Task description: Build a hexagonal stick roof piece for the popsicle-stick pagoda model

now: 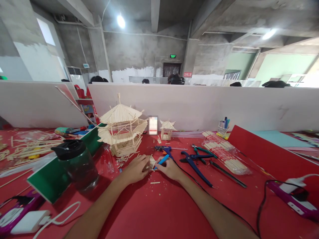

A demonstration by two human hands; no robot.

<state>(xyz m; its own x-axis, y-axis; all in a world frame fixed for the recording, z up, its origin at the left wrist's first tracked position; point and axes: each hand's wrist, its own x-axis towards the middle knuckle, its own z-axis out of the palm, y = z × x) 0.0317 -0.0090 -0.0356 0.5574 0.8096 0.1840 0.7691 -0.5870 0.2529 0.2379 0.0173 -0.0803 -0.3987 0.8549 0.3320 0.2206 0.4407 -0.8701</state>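
Observation:
My right hand (171, 170) grips a blue pen-like tool (163, 161), its lower end pointing down to the left. Close beside it, my left hand (138, 168) has its fingers bent onto a small piece made of thin wooden sticks (152, 162), pressing it near the table top. The fingertips partly hide this piece. One loose stick (155, 182) lies in front of my hands. Behind my left hand stands a large two-tiered pavilion model (122, 127) of wooden sticks. A smaller pavilion model (167, 129) is farther back, with a glue gun (164, 149) between it and my right hand.
Blue-handled cutters (195, 167), green-handled pliers (203, 152) and packs of sticks (226, 152) lie to the right. At left, a dark water bottle (77, 164) stands by a green board (47, 179). Purple power strips (294, 200) sit on both sides. A white partition (194, 103) bounds the back.

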